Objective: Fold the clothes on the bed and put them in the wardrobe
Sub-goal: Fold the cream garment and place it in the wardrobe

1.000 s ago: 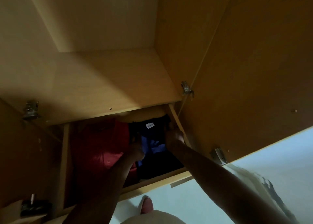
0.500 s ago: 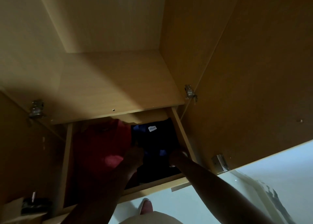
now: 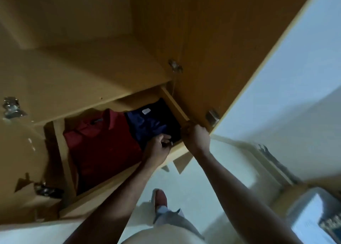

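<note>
The wardrobe (image 3: 212, 40) stands open with its drawer (image 3: 118, 184) pulled out. In the drawer a folded red shirt (image 3: 103, 144) lies on the left and a folded dark blue garment (image 3: 151, 121) with a white label lies on the right. My left hand (image 3: 158, 148) is at the blue garment's near edge with curled fingers; whether it pinches cloth is unclear. My right hand (image 3: 195, 134) grips the drawer's front right corner.
A bare wooden shelf (image 3: 83, 77) sits above the drawer. The open right door (image 3: 239, 49) hangs beside my right hand, with metal hinges (image 3: 175, 66) on it. On the pale floor (image 3: 203, 179) are my foot (image 3: 160, 199) and a grey box (image 3: 313, 216) at lower right.
Both hands have drawn back from deep over the blue garment to the drawer's front. The right hand moved onto the drawer's corner. The view pulled back and brightened.
</note>
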{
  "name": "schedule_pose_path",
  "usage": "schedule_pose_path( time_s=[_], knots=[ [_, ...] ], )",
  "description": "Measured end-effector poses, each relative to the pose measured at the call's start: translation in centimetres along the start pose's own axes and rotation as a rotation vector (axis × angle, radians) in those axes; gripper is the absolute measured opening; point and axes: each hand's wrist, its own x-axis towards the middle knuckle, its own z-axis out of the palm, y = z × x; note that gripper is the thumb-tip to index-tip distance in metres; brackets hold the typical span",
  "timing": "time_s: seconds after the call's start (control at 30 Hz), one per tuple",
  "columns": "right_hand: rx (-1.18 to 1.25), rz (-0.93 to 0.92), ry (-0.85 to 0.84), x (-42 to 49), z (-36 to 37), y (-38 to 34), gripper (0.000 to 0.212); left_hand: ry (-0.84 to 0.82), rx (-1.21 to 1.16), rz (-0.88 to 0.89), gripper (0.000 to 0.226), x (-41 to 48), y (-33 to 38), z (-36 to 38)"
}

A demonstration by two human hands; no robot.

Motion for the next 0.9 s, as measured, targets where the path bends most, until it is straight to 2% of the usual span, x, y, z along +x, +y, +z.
schedule_pose_path(
  time_s=[0.13,0.2,0.4,0.5,0.57,0.73,0.9],
  knots=[
    [0.094,0.196,0.085,-7.2,0.7,3.7,0.017,-0.087,0.000,0.083,0.013,-5.7,-1.4,1.4],
    [0.115,0.269,0.081,-11.4,1.7,5.9,0.016,-0.139,0.062,0.080,0.016,-8.4,-3.3,2.5],
    [0.148,0.471,-0.163,-22.5,6.2,12.6,0.007,-0.340,0.133,-0.039,0.019,-16.4,-9.7,7.0],
    [0.145,0.537,-0.205,-26.9,8.5,16.4,0.009,-0.433,0.109,-0.114,0.017,-19.6,-12.6,10.4],
    [0.140,0.573,-0.201,-29.3,9.9,18.9,0.005,-0.493,0.093,-0.162,0.018,-21.1,-14.8,13.0],
    [0.122,0.642,-0.129,-34.0,15.5,26.9,0.011,-0.588,0.051,-0.209,0.021,-22.9,-21.8,20.9],
    [0.125,0.697,-0.007,-38.4,23.6,35.7,0.010,-0.656,0.026,-0.168,0.028,-23.8,-30.3,31.4]
  ],
)
